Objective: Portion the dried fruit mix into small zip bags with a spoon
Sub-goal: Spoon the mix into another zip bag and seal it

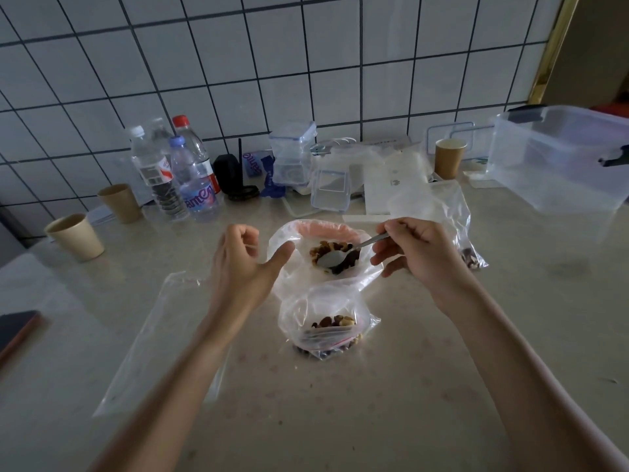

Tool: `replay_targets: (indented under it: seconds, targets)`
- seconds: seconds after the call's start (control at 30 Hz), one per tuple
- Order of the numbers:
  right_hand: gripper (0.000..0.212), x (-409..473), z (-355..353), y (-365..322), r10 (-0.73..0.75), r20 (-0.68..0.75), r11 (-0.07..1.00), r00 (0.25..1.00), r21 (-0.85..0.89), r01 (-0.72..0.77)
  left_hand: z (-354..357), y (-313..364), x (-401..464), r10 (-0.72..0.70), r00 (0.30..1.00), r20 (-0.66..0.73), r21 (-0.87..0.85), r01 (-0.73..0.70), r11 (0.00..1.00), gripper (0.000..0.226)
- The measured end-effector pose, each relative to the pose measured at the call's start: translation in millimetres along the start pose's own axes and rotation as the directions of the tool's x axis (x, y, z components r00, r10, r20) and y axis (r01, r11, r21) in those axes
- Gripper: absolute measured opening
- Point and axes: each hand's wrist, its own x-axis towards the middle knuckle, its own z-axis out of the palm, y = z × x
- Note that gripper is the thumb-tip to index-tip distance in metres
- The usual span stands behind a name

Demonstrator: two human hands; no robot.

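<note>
Countertop [340, 403] of pale speckled stone runs under both hands to a wall [306, 56] of white tiles with dark grout. The left hand [245, 264] pinches the rim of an open bag [289, 267], fingers curled and thumb stretched toward the opening. The right hand [418, 257] grips a spoon [340, 255] by its handle, the bowl lying inside that bag on the fruit mix [326, 252]. Just nearer than the hands lies a small bag [326, 328] with some mix inside. Left of the left forearm lies a flat empty bag [153, 342]. Right of the right hand lies another bag [452, 212] with mix at its corner. Beyond the hands, along the wall, stand bottles [177, 172], paper cups [76, 236] and small plastic boxes [330, 190]; a large clear tub [561, 158] stands far right. A dark flat thing [17, 328] lies at the left edge.
</note>
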Motion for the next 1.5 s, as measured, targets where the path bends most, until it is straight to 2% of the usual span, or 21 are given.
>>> replay_targets:
  seconds: [0.1, 0.13, 0.23, 0.37, 0.47, 0.6, 0.77, 0.9, 1.1, 1.5]
  targets:
    - [0.022, -1, 6, 7, 0.015, -0.015, 0.999, 1.0, -0.03, -0.015, 18, 5, 19, -0.101, 0.981, 0.167, 0.03, 0.097, 0.995, 0.082]
    - [0.022, -1, 8, 9, 0.027, -0.016, 0.999, 1.0, -0.033, -0.028, 23, 6, 25, -0.122, 0.968, 0.22, 0.057, 0.112, 0.992, 0.079]
    - [0.019, -1, 13, 15, 0.055, -0.033, 0.998, 0.998, -0.042, -0.056, 37, 8, 35, -0.14, 0.939, 0.314, 0.071, 0.123, 0.99, 0.05]
    - [0.017, -1, 18, 19, 0.04, -0.06, 0.999, 0.997, -0.032, -0.042, 46, 1, 34, -0.103, 0.95, 0.295, 0.063, 0.088, 0.994, 0.018]
    - [0.015, 0, 23, 23, 0.0, -0.054, 0.997, 0.999, -0.082, -0.005, 50, -9, 30, -0.046, 0.958, 0.284, -0.084, 0.072, 0.994, 0.018]
    - [0.013, 1, 30, 30, -0.031, -0.081, 0.992, 0.996, -0.124, 0.021, 54, -18, 28, -0.047, 0.961, 0.273, -0.232, 0.113, 0.966, 0.003]
    - [0.02, 0, 33, 33, -0.11, -0.124, 0.964, 0.986, -0.254, 0.076, 53, -13, 27, -0.014, 0.965, 0.263, -0.313, 0.099, 0.945, 0.01]
    - [0.02, -1, 35, 36, -0.165, -0.104, 0.922, 0.981, -0.369, 0.116, 52, -9, 24, -0.002, 0.957, 0.289, -0.354, 0.108, 0.929, 0.017]
    - [0.015, -2, 32, 32, 0.007, -0.158, 0.999, 0.987, -0.043, -0.014, 48, -3, 20, -0.013, 0.954, 0.3, -0.404, 0.139, 0.904, 0.027]
    - [0.017, -3, 30, 23, 0.152, -0.149, 0.981, 0.977, 0.141, -0.131, 44, 4, 16, -0.023, 0.953, 0.301, -0.416, 0.153, 0.896, 0.032]
